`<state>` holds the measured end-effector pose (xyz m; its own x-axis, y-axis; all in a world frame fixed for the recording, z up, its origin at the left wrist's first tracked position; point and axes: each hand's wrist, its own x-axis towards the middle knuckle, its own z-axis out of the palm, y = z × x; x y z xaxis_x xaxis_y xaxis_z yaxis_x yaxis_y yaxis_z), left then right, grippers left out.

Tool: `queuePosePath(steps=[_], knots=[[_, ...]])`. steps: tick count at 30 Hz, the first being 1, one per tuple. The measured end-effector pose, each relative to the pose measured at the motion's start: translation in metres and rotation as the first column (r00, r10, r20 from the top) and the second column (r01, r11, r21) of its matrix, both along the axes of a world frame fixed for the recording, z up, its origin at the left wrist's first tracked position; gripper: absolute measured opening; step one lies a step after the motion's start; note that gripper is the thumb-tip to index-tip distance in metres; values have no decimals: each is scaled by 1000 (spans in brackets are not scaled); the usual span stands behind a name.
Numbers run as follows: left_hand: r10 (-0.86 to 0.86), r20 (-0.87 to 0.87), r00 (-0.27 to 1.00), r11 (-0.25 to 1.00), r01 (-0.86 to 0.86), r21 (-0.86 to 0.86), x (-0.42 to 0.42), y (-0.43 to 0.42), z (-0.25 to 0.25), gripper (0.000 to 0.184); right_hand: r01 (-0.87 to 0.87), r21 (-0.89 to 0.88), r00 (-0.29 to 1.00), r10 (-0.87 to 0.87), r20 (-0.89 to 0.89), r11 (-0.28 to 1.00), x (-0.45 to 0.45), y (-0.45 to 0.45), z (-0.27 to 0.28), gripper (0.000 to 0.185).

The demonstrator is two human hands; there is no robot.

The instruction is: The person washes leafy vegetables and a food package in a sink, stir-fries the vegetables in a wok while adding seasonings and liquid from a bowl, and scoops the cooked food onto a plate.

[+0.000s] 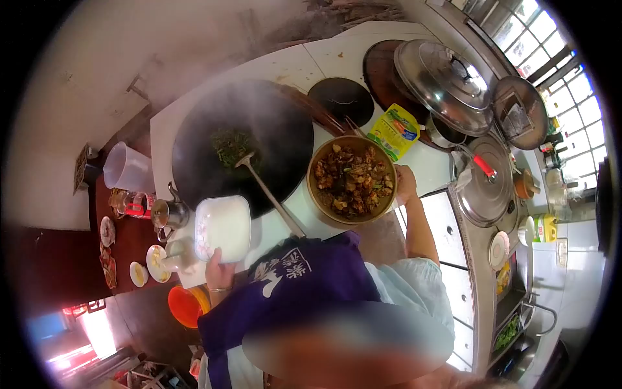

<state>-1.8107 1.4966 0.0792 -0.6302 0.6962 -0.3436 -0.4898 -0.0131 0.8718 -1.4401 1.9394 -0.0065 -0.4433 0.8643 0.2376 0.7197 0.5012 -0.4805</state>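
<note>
My left hand (pixel 221 269) is closed on the near edge of a white square dish (pixel 223 228), whose inside looks plain white. Fingers of my right hand (pixel 406 183) grip the right rim of a round brown bowl (pixel 315 194) full of browned meat pieces. Ahead of both lies a large steaming wok (pixel 194 175) with dark green leaves (pixel 232 146) in it. A long-handled wok spatula (pixel 269 191) rests with its head by the greens, its handle reaching back over the wok's rim towards my apron. Touching neither hand, a yellow-green seasoning packet (pixel 394 132) lies just beyond the bowl.
A metal pitcher (pixel 170 215) stands left of the dish. A large domed lid (pixel 447 81) and a pot with a red handle (pixel 483 166) are at the right back. Below left is an orange bucket (pixel 188 306); small plates sit on the red-brown table (pixel 123 249).
</note>
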Motion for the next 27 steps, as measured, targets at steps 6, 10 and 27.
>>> queuePosePath(steps=[6, 10, 27], knots=[[177, 361, 916, 976, -211, 57, 9, -2, -12, 39, 97, 47, 995, -97, 17, 994, -19, 11, -22, 15], [162, 443, 882, 970, -225, 94, 8, -7, -19, 41, 22, 134, 996, -10, -88, 991, -10, 12, -24, 11], [166, 409, 897, 972, -218, 83, 12, -10, -16, 44, -134, 238, 991, 131, 28, 962, 12, 44, -59, 15]])
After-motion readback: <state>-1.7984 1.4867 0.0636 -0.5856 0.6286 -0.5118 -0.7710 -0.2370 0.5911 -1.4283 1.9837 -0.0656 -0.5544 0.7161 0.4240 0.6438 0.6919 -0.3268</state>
